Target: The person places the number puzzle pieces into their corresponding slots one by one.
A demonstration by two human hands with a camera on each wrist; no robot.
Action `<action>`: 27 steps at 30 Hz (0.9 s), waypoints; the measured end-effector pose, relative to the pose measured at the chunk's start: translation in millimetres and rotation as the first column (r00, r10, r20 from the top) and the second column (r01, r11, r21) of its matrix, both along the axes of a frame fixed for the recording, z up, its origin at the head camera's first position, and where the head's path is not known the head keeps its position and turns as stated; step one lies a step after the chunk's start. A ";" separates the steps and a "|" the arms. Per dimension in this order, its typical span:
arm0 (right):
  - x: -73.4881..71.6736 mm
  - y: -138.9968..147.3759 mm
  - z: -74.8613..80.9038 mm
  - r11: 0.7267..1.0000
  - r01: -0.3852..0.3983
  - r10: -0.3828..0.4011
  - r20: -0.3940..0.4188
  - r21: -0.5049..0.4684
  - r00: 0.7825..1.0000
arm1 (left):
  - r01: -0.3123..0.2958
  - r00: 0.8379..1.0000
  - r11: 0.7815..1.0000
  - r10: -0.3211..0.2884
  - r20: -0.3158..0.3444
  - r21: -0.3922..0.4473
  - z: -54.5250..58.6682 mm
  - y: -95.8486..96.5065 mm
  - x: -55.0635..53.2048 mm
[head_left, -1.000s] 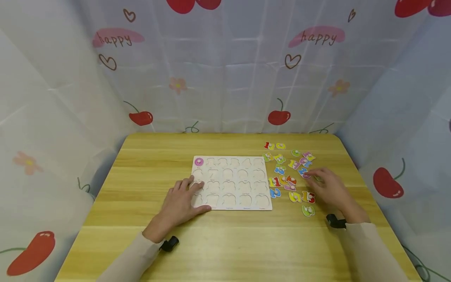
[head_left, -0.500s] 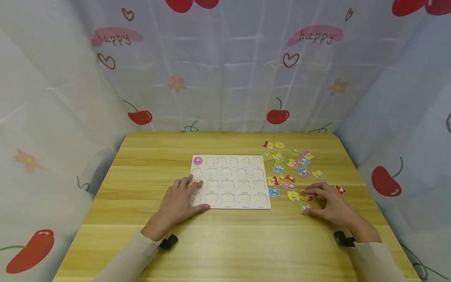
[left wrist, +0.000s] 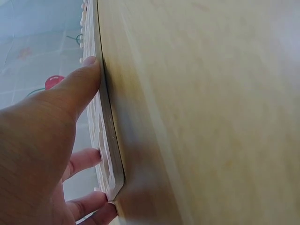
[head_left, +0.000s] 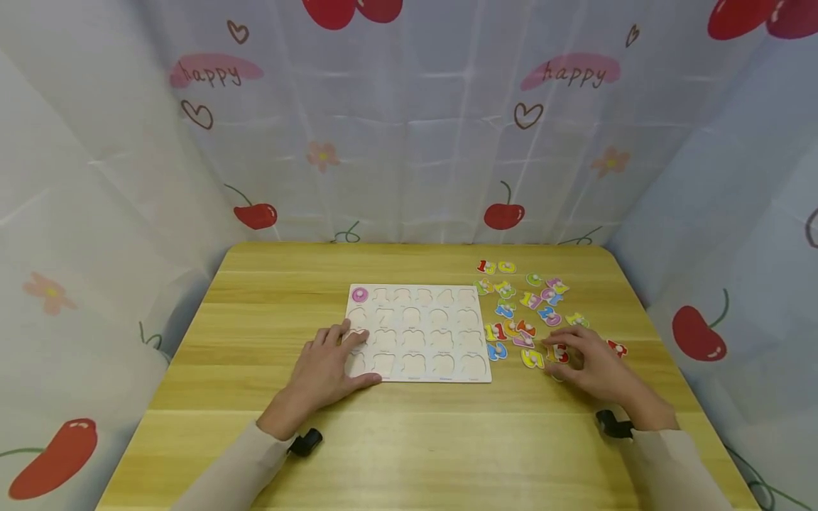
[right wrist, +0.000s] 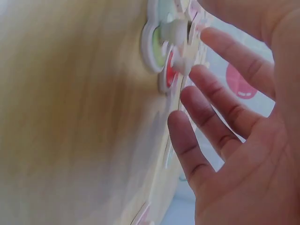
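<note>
My left hand (head_left: 322, 365) rests spread over the near left corner of a white number puzzle board (head_left: 427, 348). In the left wrist view its thumb (left wrist: 77, 89) lies along the board's edge. A pink round piece (head_left: 361, 294) with a knob sits in the far left recess; the other visible recesses are bare. My right hand (head_left: 591, 365) hovers with extended fingers over the near right pieces, nothing between them. Its fingertips overlap a red and yellow number piece (head_left: 557, 353). In the right wrist view, a green piece (right wrist: 159, 49) and a red piece (right wrist: 170, 72) with white knobs show by the fingers.
Several colourful knobbed number pieces lie scattered right of the board, among them a yellow 5 (head_left: 532, 358), a blue and purple piece (head_left: 549, 316) and a red 4 (head_left: 617, 348). Patterned curtains (head_left: 409, 142) hang behind and beside the wooden table (head_left: 409, 447).
My right hand has come nearer from the blue and purple piece, then shifted slightly over the green piece, now mostly covered. The red 4 has come into view. My left hand stays put.
</note>
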State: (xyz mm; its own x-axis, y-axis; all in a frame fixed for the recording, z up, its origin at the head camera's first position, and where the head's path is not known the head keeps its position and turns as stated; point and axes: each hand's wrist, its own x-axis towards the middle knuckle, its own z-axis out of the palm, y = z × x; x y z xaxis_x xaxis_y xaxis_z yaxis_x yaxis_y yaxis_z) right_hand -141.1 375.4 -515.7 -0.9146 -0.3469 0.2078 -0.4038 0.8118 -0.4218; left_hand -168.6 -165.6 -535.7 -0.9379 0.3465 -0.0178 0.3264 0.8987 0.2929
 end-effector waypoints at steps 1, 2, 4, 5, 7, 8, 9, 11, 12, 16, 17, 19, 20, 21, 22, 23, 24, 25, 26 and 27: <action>-1.8 -2.6 1.0 1.000 -0.003 0.003 -0.001 -0.003 1.000 | 0.000 1.000 1.000 0.000 0.003 -0.001 0.0 0.1 0.1; -4.1 -5.3 1.9 1.000 -0.005 0.005 -0.001 -0.008 1.000 | -0.001 1.000 1.000 0.001 0.004 -0.003 0.0 0.2 0.0; -9.8 -11.3 3.2 1.000 -0.003 0.003 -0.017 0.006 1.000 | -0.001 1.000 1.000 0.001 -0.002 -0.004 -0.1 0.3 -0.6; -12.6 -14.9 4.5 1.000 0.000 0.000 -0.014 0.007 1.000 | -0.001 1.000 1.000 0.001 -0.007 -0.006 0.1 0.3 -0.8; -18.3 -23.0 6.1 1.000 0.005 -0.005 -0.007 0.004 1.000 | -0.002 1.000 1.000 0.002 -0.018 -0.007 0.2 0.3 -1.5; -21.2 -27.0 5.9 1.000 0.005 -0.005 -0.006 0.003 1.000 | -0.003 1.000 1.000 0.003 -0.020 -0.007 0.4 0.3 -1.7; -23.5 -31.2 5.7 1.000 0.004 -0.004 -0.003 0.007 1.000 | -0.004 1.000 1.000 0.003 -0.020 -0.006 0.4 0.2 -1.8; -27.0 -39.6 5.4 1.000 -0.001 0.001 0.012 0.001 1.000 | -0.005 1.000 1.000 0.005 -0.012 -0.004 0.3 0.2 -1.5; -28.5 -43.3 4.3 1.000 -0.008 0.008 0.009 0.003 1.000 | -0.006 1.000 1.000 0.006 -0.007 -0.002 0.3 0.3 -1.2; -31.7 -55.0 -0.1 0.999 -0.040 0.040 0.011 -0.002 0.999 | -0.006 1.000 1.000 0.006 0.007 0.000 0.4 0.5 0.1; -32.2 -56.9 -1.5 0.999 -0.046 0.046 0.013 -0.005 0.999 | -0.007 1.000 1.000 0.007 0.006 -0.001 0.5 0.6 0.3; -32.9 -59.6 -4.1 0.999 -0.047 0.048 0.025 -0.016 0.999 | -0.006 1.000 1.000 0.006 0.004 -0.004 0.6 0.7 0.3; -33.1 -61.0 -5.1 0.999 -0.044 0.045 0.023 -0.015 0.999 | -0.006 1.000 1.000 0.007 0.005 -0.006 0.5 0.7 0.2; -33.4 -61.9 -6.2 0.999 -0.039 0.039 0.021 -0.014 0.999 | -0.007 1.000 1.000 0.008 0.008 -0.007 0.3 0.7 0.0; -33.6 -62.3 -6.9 0.999 -0.033 0.033 0.016 -0.008 0.999 | -0.007 1.000 1.000 0.007 0.007 -0.007 0.5 0.9 0.1; -33.8 -62.5 -7.6 1.000 -0.026 0.026 0.011 -0.003 1.000 | -0.007 1.000 1.000 0.007 0.007 -0.008 0.7 1.0 0.2; -34.1 -62.7 -8.2 1.000 -0.021 0.021 0.002 0.003 1.000 | -0.007 1.000 1.000 0.007 0.006 -0.006 1.0 1.1 0.5; -34.4 -63.0 -8.6 1.000 -0.015 0.015 -0.004 0.013 1.000 | -0.007 1.000 1.000 0.007 0.004 -0.003 1.2 1.3 0.7; -34.9 -63.4 -9.1 1.000 -0.012 0.013 -0.009 0.021 1.000 | -0.008 1.000 1.000 0.008 0.004 -0.001 1.1 1.3 0.8; -35.2 -63.4 -9.6 0.999 -0.011 0.011 -0.011 0.031 1.000 | -0.008 1.000 1.000 0.008 0.000 0.000 1.0 1.2 1.1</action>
State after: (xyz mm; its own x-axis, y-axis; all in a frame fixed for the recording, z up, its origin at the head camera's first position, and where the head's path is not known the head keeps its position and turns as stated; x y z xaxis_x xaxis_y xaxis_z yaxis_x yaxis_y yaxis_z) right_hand -176.3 312.0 -525.3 -0.9082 -0.3637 0.2072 -0.4177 0.8199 -0.3914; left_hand -167.5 -164.3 -534.7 -0.9407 0.3387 -0.0182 0.3189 0.9014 0.2927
